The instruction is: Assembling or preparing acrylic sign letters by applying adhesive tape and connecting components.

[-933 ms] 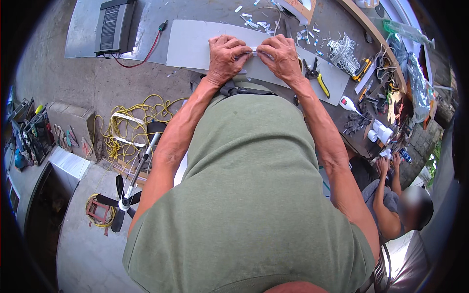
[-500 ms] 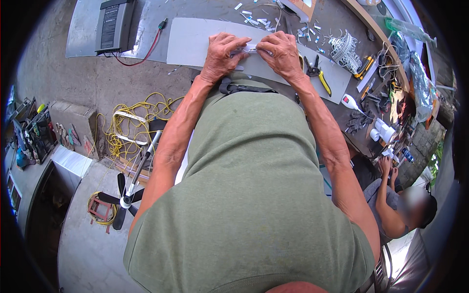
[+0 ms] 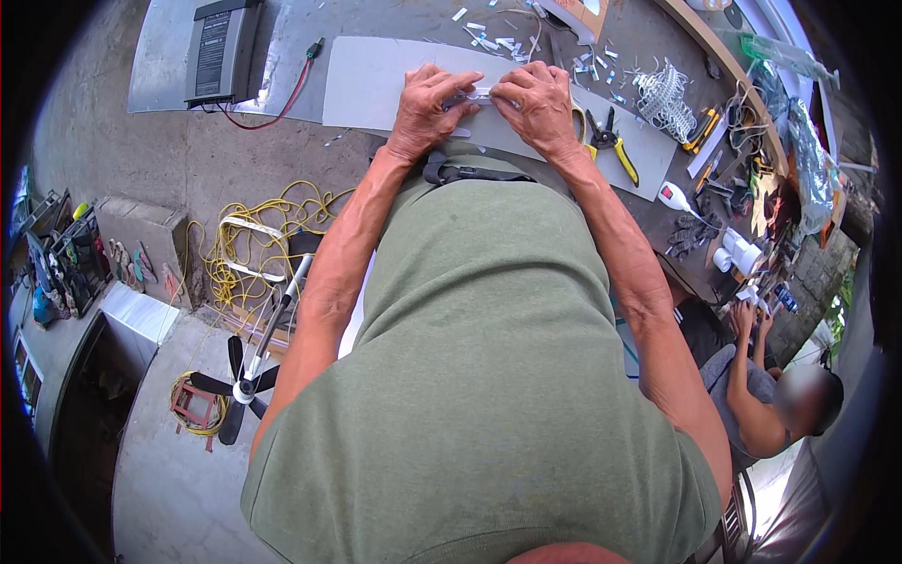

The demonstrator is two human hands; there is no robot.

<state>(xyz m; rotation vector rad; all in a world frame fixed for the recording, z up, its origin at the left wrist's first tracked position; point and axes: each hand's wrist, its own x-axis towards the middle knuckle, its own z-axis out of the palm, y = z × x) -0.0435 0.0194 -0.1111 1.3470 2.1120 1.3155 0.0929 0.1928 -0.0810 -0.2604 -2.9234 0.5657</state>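
Both hands work close together over a pale grey board (image 3: 366,83) laid on the bench. Between them runs a small, clear or whitish strip (image 3: 480,94), too small to make out exactly. My left hand (image 3: 428,108) is closed in a pinch on the strip's left end. My right hand (image 3: 538,105) pinches its right end, thumb and fingers together. Bent fingers hide much of the piece. Just right of my right hand, pliers with yellow and black handles (image 3: 615,148) lie open on the board.
Beyond the board, several small white-blue pieces (image 3: 507,43) are scattered. A grey metal box (image 3: 218,56) with a red-black cable stands at left. White coiled chain (image 3: 665,97), cutters (image 3: 701,130) and a glove (image 3: 691,235) lie at right. Another person (image 3: 747,404) sits lower right.
Both hands keep their hold on the small strip, with only a slight shift of the right fingers. The whole view has moved a little.
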